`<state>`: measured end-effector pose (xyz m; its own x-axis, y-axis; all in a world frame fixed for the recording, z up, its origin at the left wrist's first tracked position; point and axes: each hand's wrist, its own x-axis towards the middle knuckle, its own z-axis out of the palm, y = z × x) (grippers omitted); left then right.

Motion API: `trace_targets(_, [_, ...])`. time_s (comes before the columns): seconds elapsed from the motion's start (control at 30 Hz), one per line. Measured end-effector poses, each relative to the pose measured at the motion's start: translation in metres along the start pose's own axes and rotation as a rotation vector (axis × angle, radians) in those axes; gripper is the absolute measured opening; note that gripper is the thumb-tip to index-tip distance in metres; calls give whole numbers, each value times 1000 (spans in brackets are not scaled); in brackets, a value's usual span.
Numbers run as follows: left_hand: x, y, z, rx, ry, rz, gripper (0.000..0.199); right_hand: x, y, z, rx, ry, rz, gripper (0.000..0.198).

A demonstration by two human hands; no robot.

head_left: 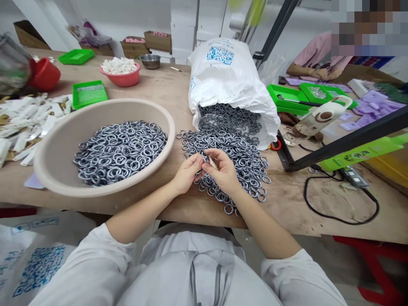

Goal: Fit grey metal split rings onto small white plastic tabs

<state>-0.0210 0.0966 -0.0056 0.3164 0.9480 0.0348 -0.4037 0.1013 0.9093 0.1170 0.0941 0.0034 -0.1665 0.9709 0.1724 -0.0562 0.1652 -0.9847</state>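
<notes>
My left hand (188, 173) and my right hand (225, 172) meet over a heap of dark grey rings (245, 170) on the table. A grey ring (204, 159) is pinched between the fingertips of both hands, partly hidden by them. A thin pale stick-like piece (213, 164) shows at my right fingers; its kind is unclear. Behind the heap, a white sack (229, 80) lies on its side, its mouth toward me and more rings spilling out. Left of my hands stands a large beige basin (57, 170) with many similar rings inside.
White pieces (27, 123) lie at the left beside a green tray (91, 93) and a red bowl (127, 78). A black metal bar (347, 140), a bottle (321, 121) and a black cable (306, 199) are at the right. Another person (318, 59) sits at the far right.
</notes>
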Motion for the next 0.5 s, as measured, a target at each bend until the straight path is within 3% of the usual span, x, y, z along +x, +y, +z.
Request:
trace_targets(0.1, [-1, 2, -1, -37, -21, -44, 46, 3, 1, -2, -9, -56, -14, 42])
trace_targets(0.27, [-2, 7, 0, -88, -95, -133, 47, 11, 1, -5, -16, 26, 22, 49])
trace_targets(0.5, [-2, 13, 1, -145, -82, -166, 51, 0, -15, -18, -484, -147, -281, 42])
